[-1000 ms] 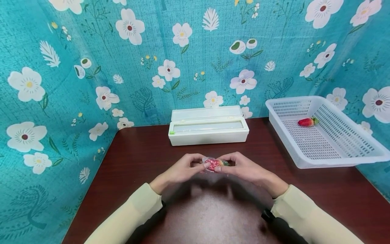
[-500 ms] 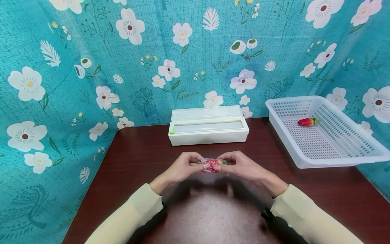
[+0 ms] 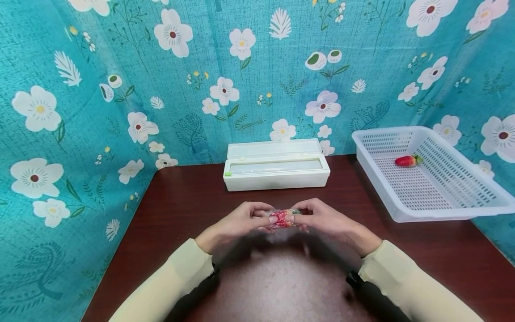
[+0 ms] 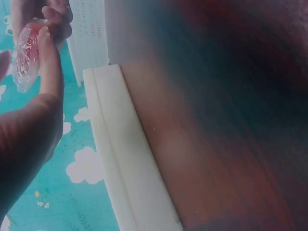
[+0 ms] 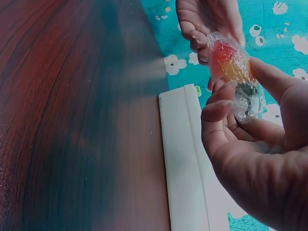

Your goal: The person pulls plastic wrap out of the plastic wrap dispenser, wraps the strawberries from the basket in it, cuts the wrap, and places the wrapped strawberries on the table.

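Observation:
A red strawberry (image 3: 280, 218) wrapped in clear cling film is held above the table between both hands. My left hand (image 3: 244, 222) pinches its red end between thumb and fingers. The right hand (image 3: 331, 222) grips the other end, thumb in front and fingers behind. In the right wrist view, crinkled film (image 5: 244, 103) covers the yellowish part and the green leafy end. The left wrist view shows a wrapped end (image 4: 25, 62) of the strawberry beside the fingers.
A white cling film dispenser box (image 3: 277, 181) with its lid raised stands behind the hands. At the right, a white plastic basket (image 3: 380, 185) holds another strawberry (image 3: 407, 161). A teal floral curtain (image 3: 173, 94) hangs behind the dark red-brown table (image 3: 181, 192).
The fingers have shifted slightly on the wrapped strawberry, and film now shows over its leafy end in the head view. Both hands stay in nearly the same place.

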Available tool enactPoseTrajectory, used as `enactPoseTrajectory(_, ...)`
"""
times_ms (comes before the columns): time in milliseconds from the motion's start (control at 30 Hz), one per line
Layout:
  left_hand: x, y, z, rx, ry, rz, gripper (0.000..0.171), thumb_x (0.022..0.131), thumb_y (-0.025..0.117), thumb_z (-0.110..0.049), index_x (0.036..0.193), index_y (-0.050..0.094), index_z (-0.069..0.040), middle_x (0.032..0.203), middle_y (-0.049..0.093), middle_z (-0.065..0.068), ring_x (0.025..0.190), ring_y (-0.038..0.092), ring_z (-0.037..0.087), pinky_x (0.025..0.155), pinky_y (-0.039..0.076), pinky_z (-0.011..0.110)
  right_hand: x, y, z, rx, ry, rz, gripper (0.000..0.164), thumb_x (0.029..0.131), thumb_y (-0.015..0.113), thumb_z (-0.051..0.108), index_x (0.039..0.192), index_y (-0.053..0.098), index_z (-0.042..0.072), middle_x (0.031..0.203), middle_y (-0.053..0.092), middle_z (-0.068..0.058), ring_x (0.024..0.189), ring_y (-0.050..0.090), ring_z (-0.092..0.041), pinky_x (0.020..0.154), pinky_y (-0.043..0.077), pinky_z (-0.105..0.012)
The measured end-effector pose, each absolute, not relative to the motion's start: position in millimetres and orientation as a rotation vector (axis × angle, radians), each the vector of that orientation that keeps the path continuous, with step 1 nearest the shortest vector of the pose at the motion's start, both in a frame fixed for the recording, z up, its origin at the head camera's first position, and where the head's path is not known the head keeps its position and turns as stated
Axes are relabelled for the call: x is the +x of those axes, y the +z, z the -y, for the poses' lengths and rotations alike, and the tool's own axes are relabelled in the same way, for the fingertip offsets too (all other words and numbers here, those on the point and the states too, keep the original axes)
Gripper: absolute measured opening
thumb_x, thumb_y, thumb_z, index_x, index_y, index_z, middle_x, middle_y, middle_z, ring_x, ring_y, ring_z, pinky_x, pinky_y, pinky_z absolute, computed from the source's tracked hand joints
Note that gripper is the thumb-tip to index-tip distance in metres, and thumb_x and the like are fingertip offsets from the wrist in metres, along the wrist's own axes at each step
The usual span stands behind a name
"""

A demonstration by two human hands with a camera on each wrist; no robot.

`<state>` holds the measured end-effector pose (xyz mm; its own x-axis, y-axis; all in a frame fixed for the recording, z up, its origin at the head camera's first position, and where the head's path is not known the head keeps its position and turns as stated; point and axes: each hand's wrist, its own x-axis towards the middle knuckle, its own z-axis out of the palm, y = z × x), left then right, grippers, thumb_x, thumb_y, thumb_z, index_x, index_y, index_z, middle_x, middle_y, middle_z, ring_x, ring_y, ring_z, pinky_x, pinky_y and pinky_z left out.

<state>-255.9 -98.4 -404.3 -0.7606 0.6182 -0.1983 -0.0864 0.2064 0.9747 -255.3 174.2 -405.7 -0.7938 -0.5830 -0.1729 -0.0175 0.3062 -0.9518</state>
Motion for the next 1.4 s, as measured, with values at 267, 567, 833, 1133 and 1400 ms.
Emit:
enactPoseTrajectory(267,-256.0,-405.6,98.0,0.572,1.573,-1.929,0.029,0.104,0.065,-0.014,0.13,0.071,0.0,0.114,0.075,0.014,0.095,0.075,0.023,0.101,0.053,0.063,-253.6,-405.3,-171.7,-0.555,-1.499,-2.067,0.031,0.101,0.071,0.031,0.121,0.074,0.008,0.082,0.062,-0.003,0.073,0.056,-0.015,0.072,0.052,-0.034)
enactPoseTrajectory(567,-254.0,-403.4,97.1,0.511,1.669,-1.957,0.028,0.101,0.069,-0.008,0.126,0.072,0.005,0.112,0.077,0.018,0.083,0.075,0.013,0.096,0.055,0.063,-252.9,-406.0,-169.2,-0.521,-1.514,-2.089,0.034,0.1,0.073,0.03,0.121,0.071,0.003,0.081,0.064,-0.005,0.071,0.057,-0.016,0.071,0.052,-0.034)
enactPoseTrajectory(833,-253.5,-405.6,97.8,0.462,1.666,-1.88,0.028,0.104,0.065,-0.013,0.124,0.069,0.006,0.108,0.078,0.02,0.107,0.074,0.045,0.1,0.051,0.063,-255.8,-405.5,-171.3,-0.461,-1.54,-2.122,0.037,0.099,0.073,0.029,0.123,0.071,0.0,0.091,0.07,-0.012,0.074,0.06,-0.018,0.074,0.055,-0.033)
enactPoseTrajectory(1133,-254.9,-405.8,99.8,0.466,1.69,-1.912,0.017,0.101,0.067,-0.004,0.112,0.069,0.008,0.099,0.079,0.021,0.093,0.079,0.035,0.095,0.053,0.063,-256.8,-407.1,-170.0,-0.439,-1.565,-2.082,0.037,0.098,0.075,0.034,0.122,0.073,0.006,0.081,0.065,-0.005,0.073,0.057,-0.02,0.074,0.053,-0.035)
enactPoseTrajectory(1400,-253.3,-406.1,102.9,0.536,1.652,-1.92,0.024,0.101,0.069,-0.008,0.12,0.069,0.006,0.109,0.076,0.027,0.101,0.075,0.047,0.095,0.054,0.064,-256.5,-406.2,-173.7,-0.44,-1.559,-2.06,0.036,0.099,0.073,0.032,0.123,0.072,0.004,0.086,0.067,-0.009,0.075,0.059,-0.02,0.076,0.054,-0.035)
